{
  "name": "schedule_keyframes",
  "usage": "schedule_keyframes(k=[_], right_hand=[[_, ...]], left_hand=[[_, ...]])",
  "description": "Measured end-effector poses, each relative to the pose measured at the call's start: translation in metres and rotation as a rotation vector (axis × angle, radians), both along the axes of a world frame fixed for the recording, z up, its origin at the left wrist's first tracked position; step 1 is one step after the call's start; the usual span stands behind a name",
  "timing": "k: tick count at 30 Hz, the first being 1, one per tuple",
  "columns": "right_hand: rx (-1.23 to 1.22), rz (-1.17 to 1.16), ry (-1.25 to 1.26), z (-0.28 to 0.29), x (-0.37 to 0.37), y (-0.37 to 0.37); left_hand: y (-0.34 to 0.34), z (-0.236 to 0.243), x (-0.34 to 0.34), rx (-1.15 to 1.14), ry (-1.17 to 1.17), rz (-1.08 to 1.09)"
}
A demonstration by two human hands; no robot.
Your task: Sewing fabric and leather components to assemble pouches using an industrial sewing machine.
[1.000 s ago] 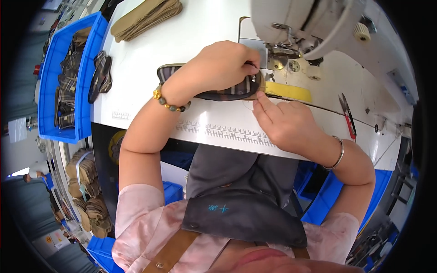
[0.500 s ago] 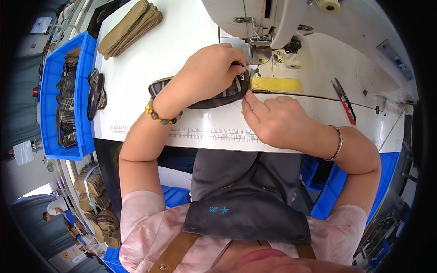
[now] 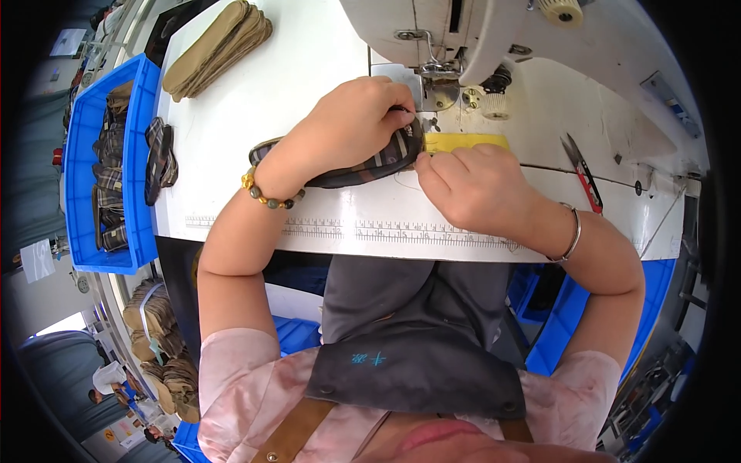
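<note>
A plaid, shoe-shaped insole [image 3: 359, 171] with dark edge binding lies on the white sewing table, its rounded end near the machine's needle plate. My left hand [image 3: 351, 127] is closed over it from above, thumb and fingers gripping that rounded end. At the same end, my right hand [image 3: 475, 185] has its fingertips pinched together against the binding's edge. Whether fabric or thread lies between them is hidden. A thin loose thread hangs just below the binding. The yellow strip [image 3: 463, 142] on the table lies right behind my right hand.
The sewing machine [image 3: 440, 46] stands at the back. Red-handled thread snips [image 3: 584, 176] lie at the right. At the left are stacked tan insoles [image 3: 220, 50], more plaid pieces [image 3: 159, 162] and a blue crate [image 3: 143, 224] holding plaid pieces. A printed ruler [image 3: 363, 229] runs along the front edge.
My right hand has rolled and risen slightly, its fingers curling tighter and now partly covering the yellow strip. My left hand and the insole stay nearly where they were.
</note>
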State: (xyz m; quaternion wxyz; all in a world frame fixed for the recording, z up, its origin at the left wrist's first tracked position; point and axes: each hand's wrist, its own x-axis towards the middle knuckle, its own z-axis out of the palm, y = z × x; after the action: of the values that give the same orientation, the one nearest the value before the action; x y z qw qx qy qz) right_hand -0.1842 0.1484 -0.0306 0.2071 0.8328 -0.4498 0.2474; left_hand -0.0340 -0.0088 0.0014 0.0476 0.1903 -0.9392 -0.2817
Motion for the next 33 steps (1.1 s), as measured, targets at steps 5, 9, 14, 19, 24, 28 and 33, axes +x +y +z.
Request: schedule_keyframes(k=[5,9,14,19,24,28,33], right_hand=[[-0.146,-0.040,0.004,0.005,0.000,-0.005],[-0.160,-0.037,0.018,-0.003,0.000,-0.007],[-0.024,0.042,0.046,-0.004,-0.001,-0.007],[0.100,0.054,0.105,0.004,-0.005,-0.003],[0.133,0.071,0.112,0.007,-0.006,-0.003],[0.090,0.036,0.117,0.006,-0.006,-0.001],[0.100,0.020,0.129,0.008,-0.006,0.001]], left_hand=[[-0.002,0.005,-0.001,0.086,-0.050,-0.012],[0.001,0.005,-0.001,0.096,-0.053,0.013],[0.003,-0.003,0.003,-0.008,0.049,-0.014],[0.005,-0.003,0.001,-0.028,0.077,-0.005],[0.007,-0.003,0.002,-0.021,0.067,0.014],[0.008,-0.003,0.002,-0.023,0.070,0.031],[0.009,-0.002,0.001,-0.039,0.068,0.037]])
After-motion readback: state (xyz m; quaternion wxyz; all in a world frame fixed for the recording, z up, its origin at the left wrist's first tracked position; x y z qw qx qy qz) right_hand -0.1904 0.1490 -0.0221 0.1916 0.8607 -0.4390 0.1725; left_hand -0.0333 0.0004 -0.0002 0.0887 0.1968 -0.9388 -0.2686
